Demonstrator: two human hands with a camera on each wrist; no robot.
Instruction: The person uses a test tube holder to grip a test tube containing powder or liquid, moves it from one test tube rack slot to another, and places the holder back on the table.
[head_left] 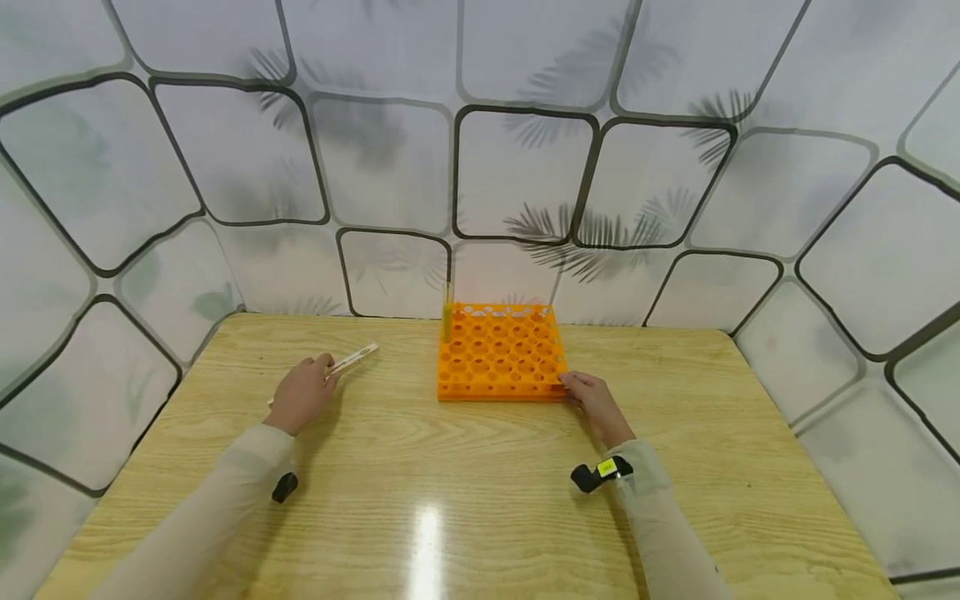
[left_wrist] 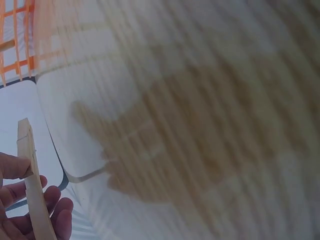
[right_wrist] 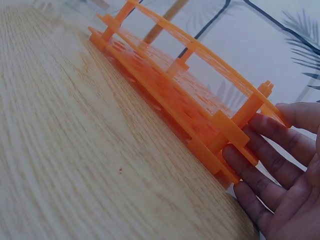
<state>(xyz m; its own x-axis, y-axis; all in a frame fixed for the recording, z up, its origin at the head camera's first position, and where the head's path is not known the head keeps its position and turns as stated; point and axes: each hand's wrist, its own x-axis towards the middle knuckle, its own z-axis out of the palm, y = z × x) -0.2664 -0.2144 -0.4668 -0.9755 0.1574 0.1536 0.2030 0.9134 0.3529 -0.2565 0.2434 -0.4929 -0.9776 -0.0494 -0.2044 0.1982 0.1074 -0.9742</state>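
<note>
An orange test tube rack [head_left: 502, 388] with rows of round holes stands on the table near its back edge. One test tube [head_left: 447, 322] with yellow-green liquid is upright in the rack's back left part. My left hand [head_left: 303, 393], left of the rack, holds a pale wooden test tube clamp [head_left: 356, 358] between thumb and fingers; its tip points toward the rack. In the left wrist view the clamp [left_wrist: 36, 195] lies across the curled fingers. My right hand [head_left: 598, 407] grips the rack's front right corner, thumb on the top plate and fingers along the side [right_wrist: 280, 165].
The light wood table [head_left: 360, 500] extends on both sides of the rack and in front of it. A patterned curtain [head_left: 390, 167] closes off the back and the sides. Dark wrist cameras [head_left: 600, 473] are strapped at both cuffs.
</note>
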